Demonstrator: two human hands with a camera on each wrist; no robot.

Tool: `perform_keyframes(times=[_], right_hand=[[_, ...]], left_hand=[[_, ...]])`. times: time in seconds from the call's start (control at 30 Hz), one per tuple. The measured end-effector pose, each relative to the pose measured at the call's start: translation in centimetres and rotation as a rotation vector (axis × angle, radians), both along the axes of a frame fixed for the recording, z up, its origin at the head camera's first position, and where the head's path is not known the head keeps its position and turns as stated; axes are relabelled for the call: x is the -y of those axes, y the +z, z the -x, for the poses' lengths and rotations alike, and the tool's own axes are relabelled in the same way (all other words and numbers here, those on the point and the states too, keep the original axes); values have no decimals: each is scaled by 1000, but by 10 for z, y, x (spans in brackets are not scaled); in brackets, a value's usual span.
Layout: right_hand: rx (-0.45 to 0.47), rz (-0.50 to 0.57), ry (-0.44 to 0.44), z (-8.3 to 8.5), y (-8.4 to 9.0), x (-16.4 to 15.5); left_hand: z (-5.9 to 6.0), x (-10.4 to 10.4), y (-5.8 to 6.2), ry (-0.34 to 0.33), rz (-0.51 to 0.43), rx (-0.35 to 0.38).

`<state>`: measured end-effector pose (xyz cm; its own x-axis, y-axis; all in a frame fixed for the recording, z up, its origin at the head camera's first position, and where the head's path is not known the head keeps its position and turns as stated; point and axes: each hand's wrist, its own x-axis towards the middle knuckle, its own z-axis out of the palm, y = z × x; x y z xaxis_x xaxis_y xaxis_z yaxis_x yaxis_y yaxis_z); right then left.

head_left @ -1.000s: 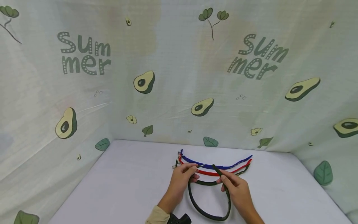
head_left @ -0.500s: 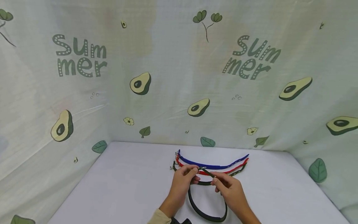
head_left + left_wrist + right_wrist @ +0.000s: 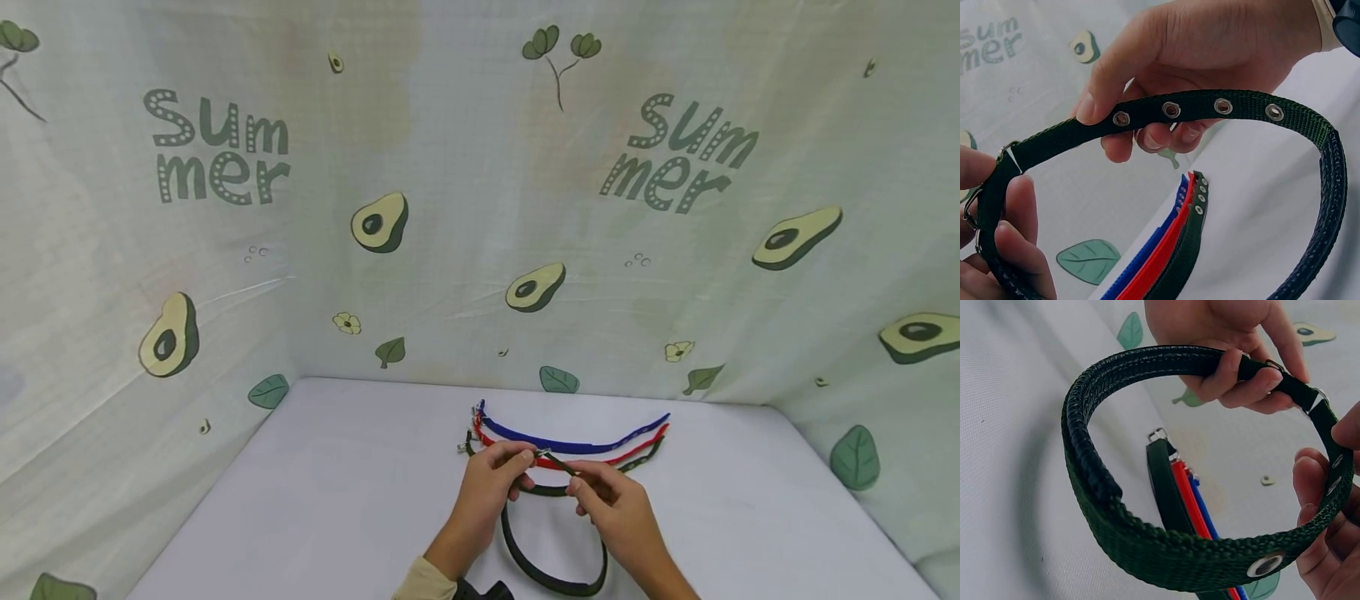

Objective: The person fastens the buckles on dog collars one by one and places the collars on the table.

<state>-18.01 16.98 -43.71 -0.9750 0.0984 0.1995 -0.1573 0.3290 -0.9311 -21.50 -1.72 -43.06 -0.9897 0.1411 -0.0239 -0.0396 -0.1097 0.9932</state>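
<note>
Head view: fingers (image 3: 525, 457) seemingly pinching collar (image 3: 551, 575)

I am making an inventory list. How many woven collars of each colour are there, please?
Dark green woven nylon collars: 2, one looped in the hands, one flat on the table
Red woven collar: 1
Blue woven collar: 1
Total: 4

walls: avocado-print cloth (image 3: 480, 208) | surface: white table (image 3: 315, 483)

Head view from above and behind the green collar (image 3: 555, 550), facing forward-down over the worktop (image 3: 337, 483), both wrist views close against that collar (image 3: 1222, 106) (image 3: 1147, 550), all sharing it.
</note>
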Motion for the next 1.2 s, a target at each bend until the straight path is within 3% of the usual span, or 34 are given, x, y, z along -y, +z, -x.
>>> perform_keyframes(times=[0.23,0.8,1.2], right_hand=[[-20,-12,0,-1,-2,0],[-123,37,53,-2,-3,1],[-88,10,67,-1,-4,1]], left_hand=[[0,-1,-2,-5,24,-21],[-7,-9,-2,-19,6,4],[-7,-9,-3,-25,27,-24]])
